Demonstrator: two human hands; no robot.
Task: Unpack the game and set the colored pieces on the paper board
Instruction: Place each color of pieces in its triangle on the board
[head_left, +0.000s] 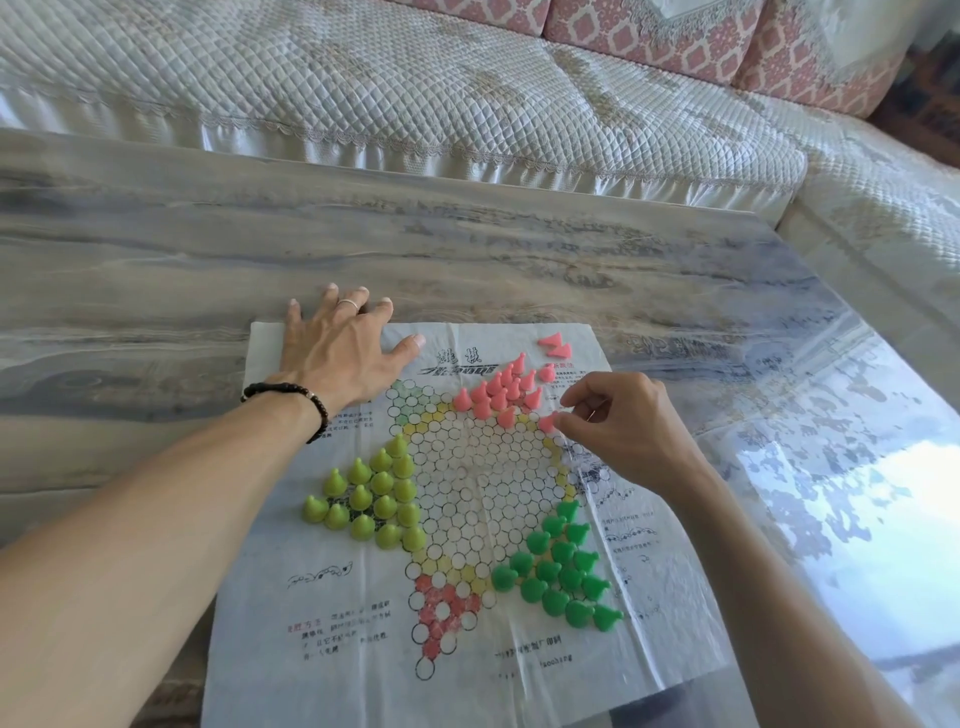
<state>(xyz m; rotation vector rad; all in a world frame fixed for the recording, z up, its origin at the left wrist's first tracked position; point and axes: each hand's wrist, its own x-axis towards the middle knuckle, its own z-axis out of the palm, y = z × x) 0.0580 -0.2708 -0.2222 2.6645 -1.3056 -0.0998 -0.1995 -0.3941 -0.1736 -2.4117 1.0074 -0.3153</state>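
A paper board (363, 597) printed with a star of circles lies flat on the table. Several yellow-green pieces (366, 499) stand on its left point, several dark green pieces (561, 571) on its lower right point, and several pink pieces (501, 392) on its upper right point. My right hand (618, 431) pinches one pink piece (546, 422) at the edge of the pink group. Two more pink pieces (555, 345) lie tipped over near the board's top edge. My left hand (340, 351) rests flat with spread fingers on the board's top left corner.
The board lies on a glossy marble-patterned table (519, 249) whose right part reflects bright light. A sofa with a quilted white cover (415, 93) and pink patterned cushions (675, 36) runs along the far and right sides of the table.
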